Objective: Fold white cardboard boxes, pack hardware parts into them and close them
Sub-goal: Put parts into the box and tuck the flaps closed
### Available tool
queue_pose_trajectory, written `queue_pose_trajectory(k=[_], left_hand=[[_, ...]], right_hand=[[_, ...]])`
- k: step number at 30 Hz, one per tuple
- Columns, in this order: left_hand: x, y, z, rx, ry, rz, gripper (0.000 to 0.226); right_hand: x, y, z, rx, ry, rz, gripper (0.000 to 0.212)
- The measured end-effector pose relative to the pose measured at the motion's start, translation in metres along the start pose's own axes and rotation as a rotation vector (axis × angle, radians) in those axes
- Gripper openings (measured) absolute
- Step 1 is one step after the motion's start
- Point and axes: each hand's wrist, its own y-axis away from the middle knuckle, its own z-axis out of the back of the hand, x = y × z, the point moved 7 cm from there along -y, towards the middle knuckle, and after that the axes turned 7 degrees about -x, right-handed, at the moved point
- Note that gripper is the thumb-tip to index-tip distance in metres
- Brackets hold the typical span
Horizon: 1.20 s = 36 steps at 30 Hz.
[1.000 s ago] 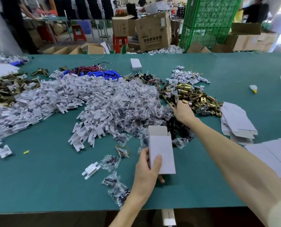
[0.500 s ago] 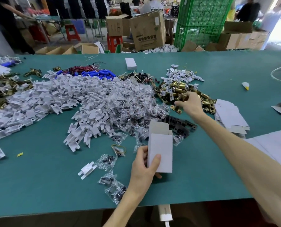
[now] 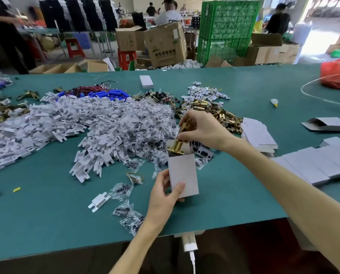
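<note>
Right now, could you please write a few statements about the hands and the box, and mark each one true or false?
1. The left hand holds the white box. True.
2. The right hand pinches a brass part at the box's top. True.
3. The white box's top is closed. False: it is open.
4. The flat box blanks lie left of the white box. False: they lie to its right.

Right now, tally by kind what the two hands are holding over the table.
White cardboard box, gripped by the left hand: 1
Brass part, pinched by the right hand at the box's open top: 1
Total: 2
</note>
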Motion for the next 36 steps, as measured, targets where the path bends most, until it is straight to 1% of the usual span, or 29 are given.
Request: queue_pose_trajectory(k=[7,10,14,16,21,23,30,33,36], left_hand=[[-0.004,-0.002,0.004,-0.029,-0.013,-0.054,0.051],[-0.003,-0.002,0.003,-0.011,-0.025,-0.059,0.049],[-0.005,-0.001,0.001,-0.002,-0.032,-0.080,0.043],[-0.005,0.000,-0.001,0.010,-0.030,-0.088,0.040],[-0.003,0.000,-0.004,0.040,-0.065,-0.099,0.038],[0.000,0.000,-0.004,0.052,-0.064,-0.092,0.036],[0.002,-0.003,-0.001,0.038,-0.071,-0.092,0.031],[0.001,-0.002,-0.001,0.035,-0.077,-0.091,0.030],[-0.001,-0.001,-0.001,0.029,-0.109,-0.103,0.030]], right_hand=[[0.005,0.010,0.005,0.016,0.045,0.032,0.026],[0.007,0.015,0.001,0.037,0.126,0.045,0.026],[0.016,0.025,-0.017,0.130,0.178,0.077,0.029],[0.017,0.029,-0.026,0.178,0.248,0.090,0.029],[0.019,0.043,-0.040,0.274,0.393,0.144,0.010],[0.016,0.048,-0.043,0.305,0.446,0.137,0.009],[0.018,0.061,-0.057,0.198,0.638,0.220,0.023],[0.010,0.065,-0.066,0.238,0.740,0.195,0.029],[0.007,0.067,-0.067,0.292,0.718,0.158,0.038]])
